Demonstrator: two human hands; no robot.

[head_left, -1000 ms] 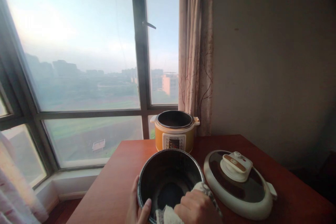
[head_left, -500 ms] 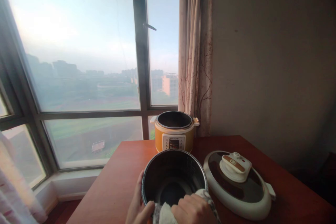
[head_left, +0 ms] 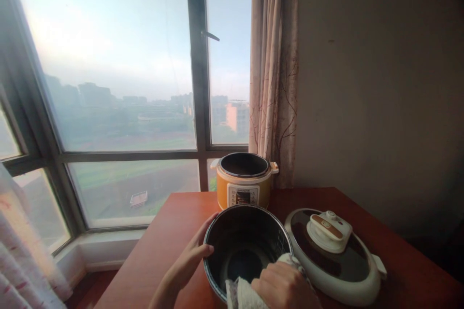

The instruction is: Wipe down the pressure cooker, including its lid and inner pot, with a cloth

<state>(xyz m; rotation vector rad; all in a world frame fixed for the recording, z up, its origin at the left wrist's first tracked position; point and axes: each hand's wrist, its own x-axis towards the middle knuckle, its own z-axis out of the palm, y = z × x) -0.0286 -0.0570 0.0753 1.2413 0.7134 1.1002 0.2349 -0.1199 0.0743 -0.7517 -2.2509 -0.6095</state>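
A dark inner pot [head_left: 250, 231] tilts towards me at the front of the table, its black inside showing. My left hand [head_left: 195, 251] grips its left rim, thumb over the edge and fingers along the outer wall. At the near right rim, my right hand [head_left: 282, 282] is closed on a pale cloth [head_left: 243, 293], which bunches over the edge and into the pot. Behind the pot stands the orange and white cooker body [head_left: 224, 192] with a control panel in front. To the right lies the cooker lid [head_left: 335, 265], its white knob upward.
The reddish-brown table [head_left: 155, 246] ends at a back edge near the window. A patterned curtain [head_left: 275, 72] hangs behind the cooker body, next to a grey wall [head_left: 362, 82]. Another light curtain [head_left: 27, 251] hangs at the lower left.
My left hand has shifted up along the left rim, away from the cloth. The pot has turned slightly. The whole view has moved a little, so things sit further right.
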